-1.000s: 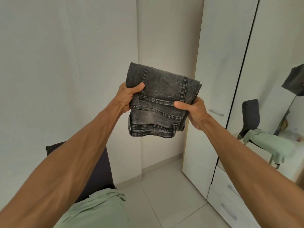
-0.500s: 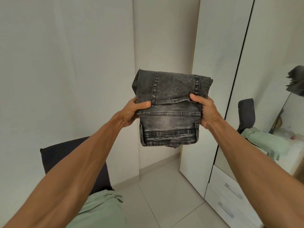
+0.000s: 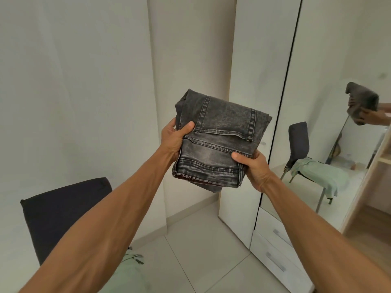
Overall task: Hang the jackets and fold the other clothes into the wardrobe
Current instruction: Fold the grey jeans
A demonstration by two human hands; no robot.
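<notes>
Folded grey jeans (image 3: 220, 132) are held up in front of me at chest height. My left hand (image 3: 172, 139) grips their left edge, thumb on top. My right hand (image 3: 254, 169) grips the lower right corner, thumb across the front. The white wardrobe (image 3: 256, 81) stands just right of the jeans, with a mirrored door (image 3: 330, 60) and two drawers (image 3: 275, 248) below. At the far right edge a light wood shelf compartment (image 3: 374, 187) of the wardrobe shows. A pale green garment (image 3: 127, 273) lies on a chair at the bottom left.
A dark chair back (image 3: 61, 212) stands against the white wall at lower left. The mirror reflects that chair, the green garment and my hands with the jeans. Pale floor tiles (image 3: 196, 256) lie between chair and wardrobe. A wall corner column sits behind the jeans.
The jeans have dropped lower and tilted, and my right hand has slid from their upper right edge to the lower right corner. My view has turned right, so the wood shelf now shows.
</notes>
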